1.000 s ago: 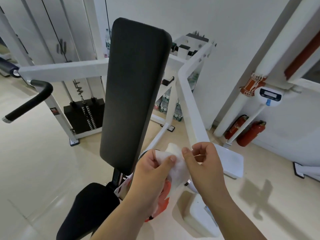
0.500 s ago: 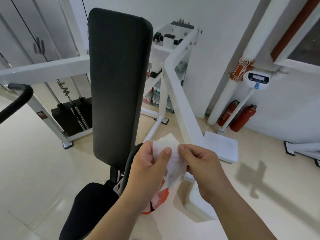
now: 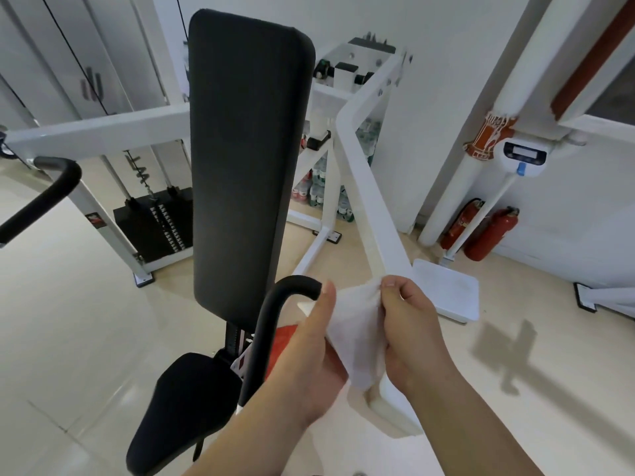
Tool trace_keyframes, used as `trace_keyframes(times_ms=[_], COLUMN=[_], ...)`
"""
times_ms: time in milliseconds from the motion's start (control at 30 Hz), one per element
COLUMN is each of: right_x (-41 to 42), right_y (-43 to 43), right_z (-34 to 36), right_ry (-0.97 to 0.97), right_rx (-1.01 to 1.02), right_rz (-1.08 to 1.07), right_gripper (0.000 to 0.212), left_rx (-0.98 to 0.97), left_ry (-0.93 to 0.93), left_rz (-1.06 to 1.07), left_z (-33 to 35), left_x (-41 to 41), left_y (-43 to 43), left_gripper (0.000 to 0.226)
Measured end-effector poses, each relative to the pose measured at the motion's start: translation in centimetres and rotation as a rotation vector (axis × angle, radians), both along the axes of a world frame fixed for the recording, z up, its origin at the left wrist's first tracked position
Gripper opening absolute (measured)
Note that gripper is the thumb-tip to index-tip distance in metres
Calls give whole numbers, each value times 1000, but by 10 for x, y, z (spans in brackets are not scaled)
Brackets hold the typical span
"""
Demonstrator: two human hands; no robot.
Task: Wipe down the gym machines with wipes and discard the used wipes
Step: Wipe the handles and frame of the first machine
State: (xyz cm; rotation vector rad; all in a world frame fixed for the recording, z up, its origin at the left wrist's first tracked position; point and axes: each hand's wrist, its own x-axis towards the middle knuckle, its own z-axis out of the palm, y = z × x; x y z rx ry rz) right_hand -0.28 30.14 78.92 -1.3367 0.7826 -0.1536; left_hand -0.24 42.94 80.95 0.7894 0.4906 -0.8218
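Left hand and right hand both hold one white wipe up in the air. It is just to the right of the curved black handle and in front of the white frame. The left hand pinches the left side of the wipe with its thumb on top. The right hand pinches the top right corner, so the wipe hangs stretched between them. It does not seem to touch any part of the machine. The wipe looks clean and a bit crumpled, so I think it is being pulled open and made ready. That would mean the rubbing on this machine has not begun. The tall black back pad, the black seat below it and the handle all wait for a wipe. After that the dirty wipe has to go in a bin, and no bin shows. Something red peeks out behind the left hand, and I cannot tell what it is.
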Motion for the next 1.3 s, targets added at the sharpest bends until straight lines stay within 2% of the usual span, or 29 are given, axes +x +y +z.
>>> trace_keyframes(times_ms=[67, 200, 367, 467, 533, 633, 667, 767, 800, 867, 933, 1033, 1100, 1200, 1267, 1300], right_x=[1, -3, -3, 10, 20, 26, 25, 25, 25, 27, 28, 33, 34, 34, 33, 33], right_y=[4, -1, -17, -48, -66, -67, -64, -65, -67, -70, -69, -68, -68, -68, -69, -69], right_z=[0, -6, -10, -15, -27, -53, -58, -66, -66, -67, -69, -69, -70, -72, -72, -71], right_ry=[-13, -39, -45, -11, 38, 174, 199, 190, 187, 178, 173, 204, 219, 233, 241, 243], right_rx=[-114, -514, -592, -853, -1011, -1181, -1204, -1194, -1174, -1157, -1182, -1238, -1249, -1237, -1225, -1216], right_rz=[23, 144, 251, 210, 206, 303, 334, 351, 347, 341, 340, 359, 368, 364, 371, 373], right_gripper=[24, 23, 20, 23, 23, 36, 39, 41, 41, 41, 41, 40, 40, 41, 42, 42], left_rx=[-41, 9, 94, 214, 530, 1159, 1322, 1483, 1560, 1766, 1820, 1770, 1705, 1519, 1491, 1528], left_ry=[36, 72, 74, -28, -308, -1083, -1273, -1630, -1691, -1718, -1751, -1769, -1706, -1447, -1391, -1452], left_rz=[11, -8, 16, 159, 189, -18, -75, -151, -342, -810, -1003, -1189, -1386, -1728, -1717, -1627], left_z=[0, -1, 3, 13, 23, 23, 16, -20, -36, -68, -76, -65, -59, -49, -47, -49], left_x=[-6, -3, 8, 33, 51, 79, 85, 87, 83, 74, 76, 84, 90, 103, 98, 91], left_y=[-2, 5, 20, 32, 35, 27, 22, -5, -15, -25, -28, -40, -57, -80, -85, -79], left_gripper=[63, 48, 51, 42, 37, 46, 47, 36, 35, 51, 61, 64, 63, 35, 24, 27])
